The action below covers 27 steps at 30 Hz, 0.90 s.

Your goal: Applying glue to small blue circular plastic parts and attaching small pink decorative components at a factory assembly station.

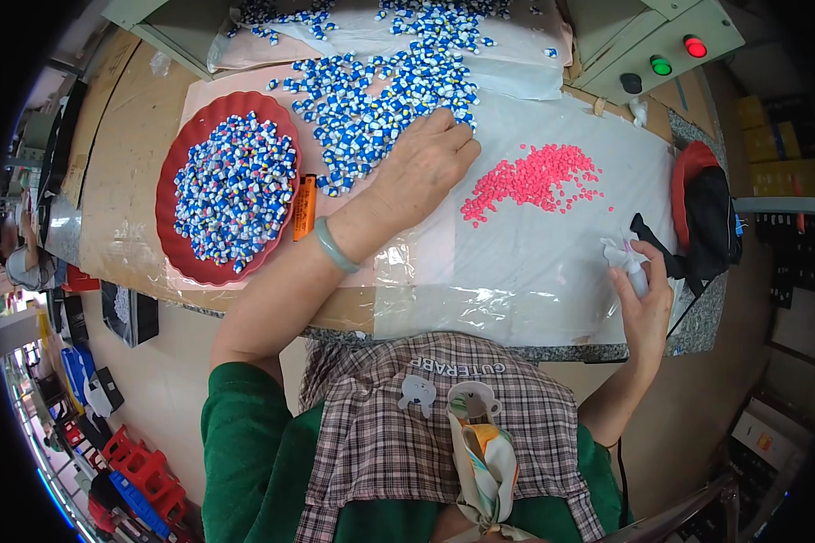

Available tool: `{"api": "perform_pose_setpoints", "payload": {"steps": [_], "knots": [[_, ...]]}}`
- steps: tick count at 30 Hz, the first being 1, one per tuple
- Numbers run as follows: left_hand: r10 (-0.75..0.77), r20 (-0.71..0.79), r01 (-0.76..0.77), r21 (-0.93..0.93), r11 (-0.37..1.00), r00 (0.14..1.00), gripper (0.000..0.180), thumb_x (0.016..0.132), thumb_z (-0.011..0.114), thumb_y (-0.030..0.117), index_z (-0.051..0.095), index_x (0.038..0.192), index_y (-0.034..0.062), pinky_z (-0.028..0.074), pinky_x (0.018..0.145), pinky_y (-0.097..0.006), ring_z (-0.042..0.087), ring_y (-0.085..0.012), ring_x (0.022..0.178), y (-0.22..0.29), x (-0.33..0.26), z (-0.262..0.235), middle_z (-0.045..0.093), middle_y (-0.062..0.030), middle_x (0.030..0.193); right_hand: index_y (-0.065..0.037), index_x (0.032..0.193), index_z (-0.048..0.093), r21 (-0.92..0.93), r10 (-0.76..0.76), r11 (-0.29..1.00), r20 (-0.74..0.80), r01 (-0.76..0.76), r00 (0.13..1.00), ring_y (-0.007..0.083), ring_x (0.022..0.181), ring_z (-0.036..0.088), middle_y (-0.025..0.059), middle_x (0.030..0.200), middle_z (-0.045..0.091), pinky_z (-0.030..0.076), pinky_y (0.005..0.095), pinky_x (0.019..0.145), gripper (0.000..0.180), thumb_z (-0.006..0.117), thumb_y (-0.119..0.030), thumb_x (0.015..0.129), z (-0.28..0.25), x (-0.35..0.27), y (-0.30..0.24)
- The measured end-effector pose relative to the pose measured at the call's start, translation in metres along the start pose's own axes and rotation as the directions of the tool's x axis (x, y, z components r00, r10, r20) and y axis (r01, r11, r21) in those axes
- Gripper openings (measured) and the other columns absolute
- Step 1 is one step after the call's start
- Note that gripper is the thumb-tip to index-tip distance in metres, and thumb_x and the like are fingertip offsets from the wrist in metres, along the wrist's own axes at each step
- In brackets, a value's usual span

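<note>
Pink bits (536, 181) lie spread, likely for easy reach, between the left hand (423, 169), grip unclear by blue-and-white pieces (351, 122), and the right hand (647, 306), grasping a white bottle (639, 282)

Red stools (142, 464) and a dark bin (144, 319), left; yellow boxes (769, 142), far right.

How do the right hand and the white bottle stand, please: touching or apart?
Touching: the head view shows the right hand gripping the white bottle.
</note>
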<state>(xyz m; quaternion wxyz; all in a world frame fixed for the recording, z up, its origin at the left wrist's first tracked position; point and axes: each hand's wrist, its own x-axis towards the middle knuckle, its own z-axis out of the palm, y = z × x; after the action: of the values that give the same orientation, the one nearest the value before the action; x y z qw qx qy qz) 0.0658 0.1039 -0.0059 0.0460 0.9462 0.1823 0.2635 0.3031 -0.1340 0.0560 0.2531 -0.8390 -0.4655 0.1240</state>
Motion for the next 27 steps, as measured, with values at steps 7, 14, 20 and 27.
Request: {"api": "perform_pose_setpoints", "payload": {"steps": [7,14,20,27], "knots": [[0.003,-0.153,-0.015,-0.074,0.997,0.988,0.032,0.068,0.060,-0.007,0.057,0.099,0.0020,0.047,0.074,-0.034,0.056,-0.0249,0.087,0.011,-0.006,-0.018,0.056,-0.0105,0.094,-0.006,0.111,0.047,0.616,-0.039,0.787,0.074,-0.015,0.997,0.0064,0.061,0.047,0.0050,0.091,0.057,0.033,0.0196,0.049,0.028,0.062,-0.012,0.088,0.032,0.000,-0.022],[-0.499,0.398,0.429,-0.901,-0.056,0.770,0.017,0.089,0.060,-0.004,0.059,0.106,-0.0032,0.052,0.086,-0.029,0.062,-0.0147,0.099,0.051,-0.060,-0.039,0.060,-0.0062,0.104,-0.002,0.099,0.058,0.837,-0.135,0.547,0.100,-0.010,0.986,0.0095,0.061,0.056,0.0084,0.103,0.053,0.035,0.0190,0.046,0.014,0.060,-0.003,0.086,0.066,0.006,-0.041],[-0.588,0.464,0.379,-0.885,-0.270,0.663,0.020,0.090,0.060,0.000,0.062,0.110,-0.0040,0.053,0.089,-0.031,0.064,-0.0169,0.099,0.074,-0.073,-0.046,0.065,-0.0127,0.109,-0.002,0.110,0.055,0.920,-0.074,0.380,0.136,-0.098,0.988,0.0110,0.061,0.058,0.0117,0.097,0.063,0.039,0.0193,0.047,0.029,0.064,0.001,0.083,0.081,0.002,-0.067],[-0.556,0.475,0.391,-0.879,-0.272,0.682,0.020,0.089,0.060,-0.001,0.062,0.109,-0.0034,0.054,0.088,-0.031,0.065,-0.0179,0.099,0.076,-0.085,-0.040,0.066,-0.0130,0.108,0.001,0.122,0.051,0.784,-0.237,0.596,-0.035,0.173,0.971,0.0122,0.066,0.059,0.0137,0.096,0.065,0.049,0.0226,0.056,0.036,0.063,-0.009,0.089,0.079,-0.004,-0.085]]}}
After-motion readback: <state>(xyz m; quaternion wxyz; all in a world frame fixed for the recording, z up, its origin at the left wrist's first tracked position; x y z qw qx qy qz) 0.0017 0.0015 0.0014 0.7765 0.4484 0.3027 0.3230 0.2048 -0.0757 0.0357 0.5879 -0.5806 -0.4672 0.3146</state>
